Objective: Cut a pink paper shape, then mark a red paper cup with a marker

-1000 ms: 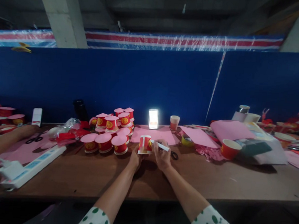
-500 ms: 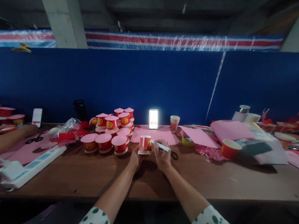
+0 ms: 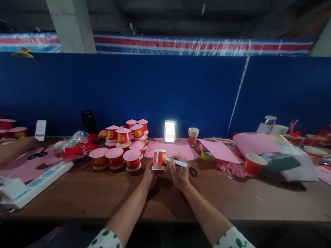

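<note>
Held above the table in my left hand [image 3: 150, 175] is a red paper cup [image 3: 157, 161] with a white strip and a yellow emblem, its wide rim facing down. My fingers wrap its lower left side. My right hand [image 3: 180, 175] pinches a white marker pen [image 3: 179, 163], whose tip is at the cup's right side near the emblem; whether it touches I cannot tell. Just right of that hand lies a pair of dark scissors [image 3: 192, 172], partly hidden. Left of my hands stand several red cups topped with pink paper discs [image 3: 115, 153].
A lit phone [image 3: 170, 132] stands on pink paper sheets [image 3: 182, 148]. A white power strip [image 3: 39, 184] lies at left, near another person's arm [image 3: 5, 155]. To the right are a pale cup [image 3: 193, 135], pink paper [image 3: 220, 150] and an open red cup [image 3: 254, 164].
The red cup in my left hand has shifted and turned very slightly, so more of its emblem shows. My right hand and the pen stay almost in place. The other person's arm has moved a little.
</note>
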`<state>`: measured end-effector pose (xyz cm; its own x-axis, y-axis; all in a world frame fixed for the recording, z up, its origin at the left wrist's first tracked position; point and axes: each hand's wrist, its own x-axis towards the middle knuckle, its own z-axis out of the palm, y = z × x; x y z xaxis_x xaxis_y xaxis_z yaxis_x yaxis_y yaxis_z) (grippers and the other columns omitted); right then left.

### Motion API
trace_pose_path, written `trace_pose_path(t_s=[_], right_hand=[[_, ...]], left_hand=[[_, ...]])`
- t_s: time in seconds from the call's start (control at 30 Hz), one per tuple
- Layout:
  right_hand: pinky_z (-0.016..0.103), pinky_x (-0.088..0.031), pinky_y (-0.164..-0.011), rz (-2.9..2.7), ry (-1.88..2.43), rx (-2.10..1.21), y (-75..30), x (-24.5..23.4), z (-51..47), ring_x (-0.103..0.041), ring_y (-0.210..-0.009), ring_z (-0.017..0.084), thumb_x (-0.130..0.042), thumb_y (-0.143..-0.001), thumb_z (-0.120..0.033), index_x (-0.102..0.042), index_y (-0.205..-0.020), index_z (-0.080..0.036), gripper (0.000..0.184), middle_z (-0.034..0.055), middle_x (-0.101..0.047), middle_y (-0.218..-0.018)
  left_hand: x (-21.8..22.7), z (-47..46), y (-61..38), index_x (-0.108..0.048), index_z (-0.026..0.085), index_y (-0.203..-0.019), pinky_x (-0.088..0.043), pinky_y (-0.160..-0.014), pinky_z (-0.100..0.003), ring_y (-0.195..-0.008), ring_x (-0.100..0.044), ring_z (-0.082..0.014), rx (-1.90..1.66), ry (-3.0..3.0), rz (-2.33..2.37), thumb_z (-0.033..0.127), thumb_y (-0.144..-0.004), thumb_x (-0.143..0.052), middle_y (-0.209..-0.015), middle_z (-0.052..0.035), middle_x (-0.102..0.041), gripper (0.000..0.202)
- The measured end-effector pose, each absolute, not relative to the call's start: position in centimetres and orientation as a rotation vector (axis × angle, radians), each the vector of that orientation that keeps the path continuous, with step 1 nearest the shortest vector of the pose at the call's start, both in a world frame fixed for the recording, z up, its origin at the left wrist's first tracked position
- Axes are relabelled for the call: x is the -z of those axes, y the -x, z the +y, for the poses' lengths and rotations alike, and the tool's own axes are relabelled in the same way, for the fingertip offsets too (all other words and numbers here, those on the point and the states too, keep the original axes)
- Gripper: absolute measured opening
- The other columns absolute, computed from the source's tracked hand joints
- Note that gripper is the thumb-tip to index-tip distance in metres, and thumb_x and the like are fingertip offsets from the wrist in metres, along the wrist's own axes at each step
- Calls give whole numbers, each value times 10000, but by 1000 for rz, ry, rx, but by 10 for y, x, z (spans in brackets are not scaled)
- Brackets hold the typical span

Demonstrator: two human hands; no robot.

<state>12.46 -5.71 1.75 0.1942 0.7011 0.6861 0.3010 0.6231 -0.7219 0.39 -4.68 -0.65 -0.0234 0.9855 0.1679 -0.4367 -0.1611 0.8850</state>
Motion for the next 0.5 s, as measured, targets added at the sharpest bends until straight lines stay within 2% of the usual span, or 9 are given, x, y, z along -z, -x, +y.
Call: trace_pose_path(t_s=[0.13, 0.37, 0.5], right_hand=[[227, -450, -542, -1390, 908, -348, -123, -18, -60, -560, -590, 129, -494, -818, -251, -557, -781, -176, 105, 10, -604, -694], [224, -443, -524, -1406, 892, -355, -122, -21, -63, -543, -554, 121, -514, -813, -281, -579, -776, -171, 133, 10, -603, -683], [218, -444, -504, -1412, 884, -366, -122, -20, -62, -545, -547, 119, -511, -815, -279, -577, -791, -168, 132, 9, -603, -685]], left_hand=[[7, -47, -4, -622, 159, -887, -424, -521, -227, -495, -505, -85, -1515, -1028, 734, 449, -630, -698, -639, -8, -604, 395], [12, -43, -3, -617, 169, -903, -425, -531, -230, -522, -535, -100, -1529, -1030, 739, 407, -628, -709, -635, -1, -607, 375], [15, -41, -3, -622, 161, -893, -381, -479, -205, -453, -478, -73, -1528, -1042, 740, 403, -634, -700, -573, 19, -571, 364]])
